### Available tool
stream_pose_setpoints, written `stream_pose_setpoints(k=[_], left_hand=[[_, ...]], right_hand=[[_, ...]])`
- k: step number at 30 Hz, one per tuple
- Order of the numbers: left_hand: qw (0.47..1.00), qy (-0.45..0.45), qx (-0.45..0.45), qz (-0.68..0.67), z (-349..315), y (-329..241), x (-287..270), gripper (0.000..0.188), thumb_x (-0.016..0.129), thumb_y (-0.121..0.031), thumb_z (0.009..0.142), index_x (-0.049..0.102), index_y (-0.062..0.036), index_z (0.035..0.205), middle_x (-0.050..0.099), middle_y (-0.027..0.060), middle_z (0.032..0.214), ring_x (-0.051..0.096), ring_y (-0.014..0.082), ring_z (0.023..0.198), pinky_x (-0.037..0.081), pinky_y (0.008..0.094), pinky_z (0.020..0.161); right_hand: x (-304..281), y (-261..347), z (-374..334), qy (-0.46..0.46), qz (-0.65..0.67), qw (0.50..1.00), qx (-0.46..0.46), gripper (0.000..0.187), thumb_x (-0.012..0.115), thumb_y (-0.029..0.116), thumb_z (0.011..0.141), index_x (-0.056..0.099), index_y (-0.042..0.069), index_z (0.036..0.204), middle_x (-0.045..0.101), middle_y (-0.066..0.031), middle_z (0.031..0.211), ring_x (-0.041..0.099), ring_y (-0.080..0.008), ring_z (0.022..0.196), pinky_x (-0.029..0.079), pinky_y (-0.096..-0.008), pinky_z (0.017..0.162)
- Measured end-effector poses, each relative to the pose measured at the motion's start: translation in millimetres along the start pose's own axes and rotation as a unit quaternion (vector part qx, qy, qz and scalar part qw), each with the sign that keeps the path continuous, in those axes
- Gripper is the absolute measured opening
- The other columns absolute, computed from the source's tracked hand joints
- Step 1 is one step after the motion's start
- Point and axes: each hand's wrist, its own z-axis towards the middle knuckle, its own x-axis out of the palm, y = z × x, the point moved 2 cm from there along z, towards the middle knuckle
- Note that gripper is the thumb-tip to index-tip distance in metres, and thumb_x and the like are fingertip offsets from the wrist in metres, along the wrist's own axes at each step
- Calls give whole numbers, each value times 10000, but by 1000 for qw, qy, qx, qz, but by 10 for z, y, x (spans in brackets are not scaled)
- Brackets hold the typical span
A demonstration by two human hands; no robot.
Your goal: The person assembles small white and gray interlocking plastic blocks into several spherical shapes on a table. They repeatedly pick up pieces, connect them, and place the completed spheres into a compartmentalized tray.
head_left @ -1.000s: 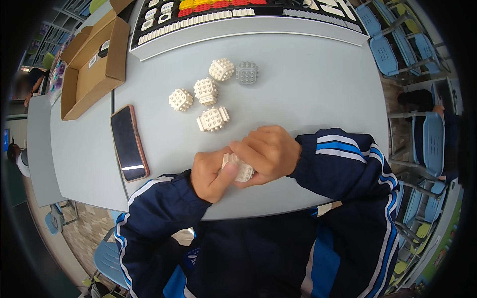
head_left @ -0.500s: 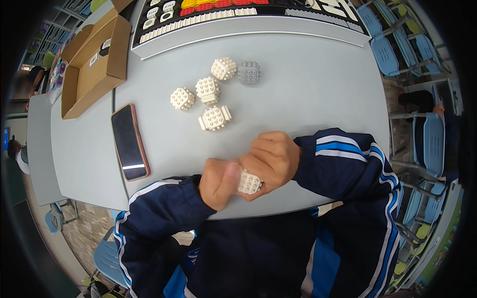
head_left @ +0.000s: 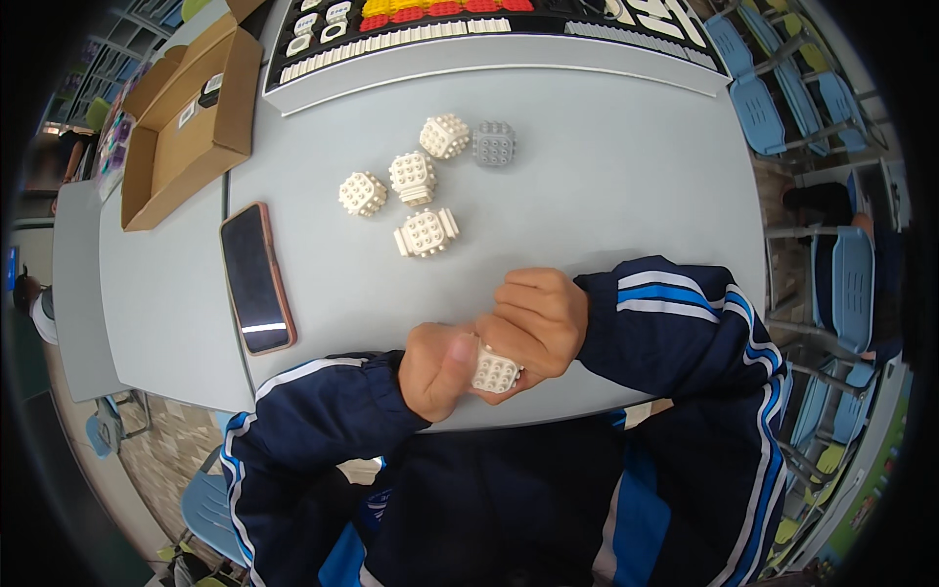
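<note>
Close to the table's near edge, my left hand (head_left: 433, 373) and my right hand (head_left: 540, 323) are pressed together around a white studded block (head_left: 496, 371). My left thumb lies along the block's side, and the curled right fingers cover its upper part. Beyond my hands stand several loose studded blocks: a white block with flat plates on two sides (head_left: 427, 233), a white block (head_left: 363, 194), a white block with a plate at its base (head_left: 413, 177), another white block (head_left: 445, 136) and a grey one (head_left: 494, 144).
A phone (head_left: 256, 279) lies on the grey table (head_left: 626, 176) at left. Behind it sits an open cardboard box (head_left: 186, 147). Along the far edge is a parts tray (head_left: 499, 61) with white, red, yellow and grey pieces. Blue chairs (head_left: 843, 284) stand at right.
Both hands have shifted slightly toward me with the white block still between them. The loose blocks keep their places on the table.
</note>
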Motion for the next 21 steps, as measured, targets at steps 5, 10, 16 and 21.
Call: stream_pose_setpoints(k=[5,10,16,21], left_hand=[[999,11,24,21,7,-8,-4,510,288,-347,1051,594,13,859,635,136,699,629,306,607,492,345,593],[998,-41,-16,46,59,-66,-56,416,366,-297,1041,590,14,879,596,145,668,603,333,579,480,363,565],[975,-55,65,205,129,-194,-151,290,425,-186,1016,577,-1,852,563,160,639,575,356,549,454,396,525],[971,-37,71,227,134,-164,-193,291,424,-180,1013,571,-9,828,558,156,630,566,354,537,450,401,518]], right_hand=[[-19,16,12,1,-18,1000,-13,351,733,306,737,501,55,662,400,-22,537,398,-174,445,312,-297,440],[-24,-69,25,3,-33,999,15,391,760,343,722,494,68,642,399,-19,529,389,-171,442,296,-299,431],[-76,-47,14,20,-76,997,21,420,774,367,713,482,82,616,401,-14,523,388,-166,441,281,-297,421],[-60,-47,18,17,-67,997,27,413,774,361,722,486,84,621,414,-11,529,399,-168,438,288,-296,419]])
